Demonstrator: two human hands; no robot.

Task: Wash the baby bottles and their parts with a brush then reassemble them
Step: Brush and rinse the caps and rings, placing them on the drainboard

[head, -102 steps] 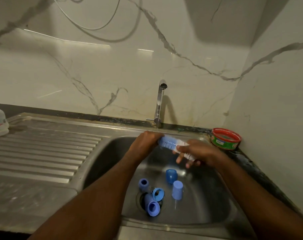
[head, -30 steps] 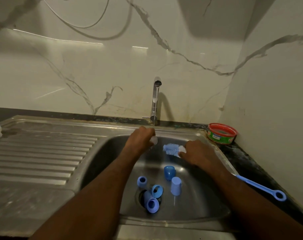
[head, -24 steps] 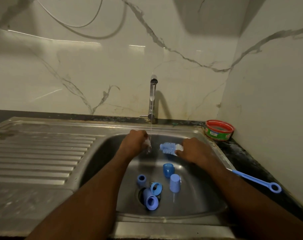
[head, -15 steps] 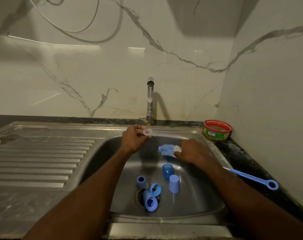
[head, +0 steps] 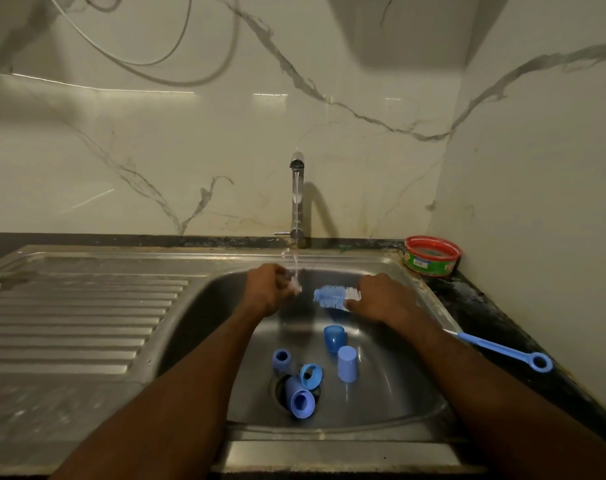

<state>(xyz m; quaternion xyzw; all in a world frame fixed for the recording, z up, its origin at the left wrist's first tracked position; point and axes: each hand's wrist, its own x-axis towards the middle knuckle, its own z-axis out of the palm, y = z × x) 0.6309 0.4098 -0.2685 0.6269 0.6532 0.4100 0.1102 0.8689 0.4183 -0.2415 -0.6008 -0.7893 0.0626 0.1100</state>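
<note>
Head view. The left hand (head: 265,289) is curled around a small pale part (head: 296,287), probably a teat, and holds it in the thin stream falling from the tap (head: 297,199) at the far edge of the sink (head: 391,386). The part is mostly hidden by the fingers and the water, so its identity is a judgement. The right hand (head: 384,299) grips the bottle brush (head: 332,296) just behind its blue bristles; the bristle head points left toward the part without touching it, and the blue handle with its ring end runs out to the right over the dark counter. On the sink floor, near the drain, lie five blue plastic pieces (head: 346,363): caps and collars, some upright, some tipped. A red-rimmed tub (head: 431,259) stands at the far right corner.

Handling: if a teat, the part is light, soft and slippery when wet, likely to squirt free under pressure; its thicker base rim is the safest place to pinch. The blue pieces look rigid and light, best taken by their outer walls.
</note>
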